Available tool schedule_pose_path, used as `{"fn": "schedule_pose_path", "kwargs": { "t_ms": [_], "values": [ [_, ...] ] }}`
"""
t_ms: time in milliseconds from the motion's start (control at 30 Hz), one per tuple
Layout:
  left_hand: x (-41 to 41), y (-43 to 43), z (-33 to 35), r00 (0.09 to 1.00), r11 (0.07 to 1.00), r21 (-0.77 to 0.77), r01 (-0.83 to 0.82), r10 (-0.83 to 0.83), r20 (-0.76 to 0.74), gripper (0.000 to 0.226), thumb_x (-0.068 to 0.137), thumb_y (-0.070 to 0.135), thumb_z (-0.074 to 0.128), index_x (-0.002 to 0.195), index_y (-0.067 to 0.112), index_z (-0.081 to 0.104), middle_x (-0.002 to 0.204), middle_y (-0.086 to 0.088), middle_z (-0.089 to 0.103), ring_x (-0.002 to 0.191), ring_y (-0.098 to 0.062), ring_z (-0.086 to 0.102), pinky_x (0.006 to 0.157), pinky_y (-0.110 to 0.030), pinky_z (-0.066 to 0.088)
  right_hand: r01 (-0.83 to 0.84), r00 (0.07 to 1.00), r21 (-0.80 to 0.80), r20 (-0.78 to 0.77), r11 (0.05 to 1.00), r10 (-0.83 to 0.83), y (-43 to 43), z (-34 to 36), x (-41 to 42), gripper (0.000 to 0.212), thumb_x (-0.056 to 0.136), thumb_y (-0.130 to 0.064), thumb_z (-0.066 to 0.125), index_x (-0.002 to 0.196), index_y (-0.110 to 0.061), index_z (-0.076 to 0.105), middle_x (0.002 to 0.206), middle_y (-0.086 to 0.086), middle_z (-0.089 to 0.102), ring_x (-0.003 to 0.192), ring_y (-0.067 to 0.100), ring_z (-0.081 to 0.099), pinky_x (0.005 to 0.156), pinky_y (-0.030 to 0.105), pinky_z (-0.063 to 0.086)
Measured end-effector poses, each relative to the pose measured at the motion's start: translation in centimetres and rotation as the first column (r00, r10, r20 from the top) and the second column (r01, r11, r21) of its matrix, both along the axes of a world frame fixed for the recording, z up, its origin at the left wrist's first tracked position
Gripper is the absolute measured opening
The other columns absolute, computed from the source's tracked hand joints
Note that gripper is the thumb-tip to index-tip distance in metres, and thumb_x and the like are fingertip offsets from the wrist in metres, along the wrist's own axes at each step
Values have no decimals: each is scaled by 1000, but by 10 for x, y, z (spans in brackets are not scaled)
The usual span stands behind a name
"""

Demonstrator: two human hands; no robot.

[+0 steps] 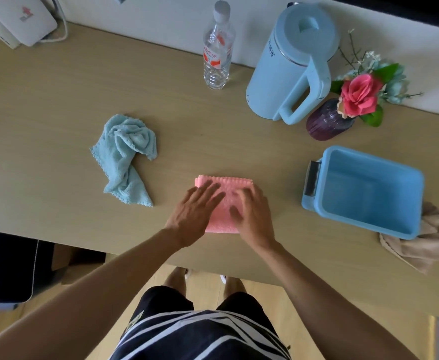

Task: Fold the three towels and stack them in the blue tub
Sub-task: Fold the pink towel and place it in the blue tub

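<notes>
Both hands lie flat, fingers spread and palms down, on the folded pink towel [222,203] near the front edge of the tabletop [57,100]: the left hand [195,214] covers its left side and the right hand [252,214] its right, neither gripping anything. The light blue towel [124,157] lies crumpled to the left, well apart, while the blue tub [364,190] sits to the right with nothing inside (a beige towel [421,245] bunches against its near corner).
</notes>
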State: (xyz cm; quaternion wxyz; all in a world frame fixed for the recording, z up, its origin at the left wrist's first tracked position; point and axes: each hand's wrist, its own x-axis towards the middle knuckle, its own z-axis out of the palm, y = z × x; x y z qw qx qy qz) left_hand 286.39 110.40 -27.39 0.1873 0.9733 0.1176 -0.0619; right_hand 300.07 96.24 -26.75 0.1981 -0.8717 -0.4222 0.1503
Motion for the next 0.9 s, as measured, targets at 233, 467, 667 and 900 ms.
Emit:
{"fn": "schedule_pose_path", "kwargs": {
  "t_ms": [233, 467, 667, 900],
  "values": [
    [-22, -6, -25, 966, 998, 34, 45, -34, -258, 82, 99, 38, 42, 157, 15, -11, 165, -8, -17, 152, -30, -16, 122, -59, 8, -49, 999, -184, -22, 982, 45, -17, -16, -17, 42, 83, -30, 76, 121, -23, 60, 125, -3, 52, 111, 21, 54, 93, 37, 46],
    [-11, -8, -17, 988, 997, 45, -65, 70, -139, 71, 98, 51, 42, 155, 12, 26, 165, -15, 15, 153, -34, 10, 122, -56, 18, 60, 998, -109, -22, 992, -63, -18, -10, -26, 53, 83, -28, 77, 130, -17, 55, 130, 1, 57, 117, 21, 55, 101, 40, 47],
    [42, 6, -8, 978, 990, 19, -140, 142, -154, 74, 93, 36, 60, 152, 7, 27, 158, -15, 32, 148, -31, 27, 121, -44, 23, 217, 974, -57, -51, 974, -220, -35, 4, -50, 63, 81, -19, 74, 138, -18, 47, 130, 1, 52, 122, 19, 51, 102, 37, 45],
    [56, 1, -4, 947, 981, 120, -151, 179, -266, 45, 81, 20, 72, 121, 13, 54, 113, -5, 64, 103, -25, 62, 100, -39, 43, 307, 951, -19, -26, 952, -307, -59, 17, -59, 61, 81, -16, 74, 136, -18, 49, 124, -1, 54, 116, 18, 54, 97, 35, 48]
  ]
}}
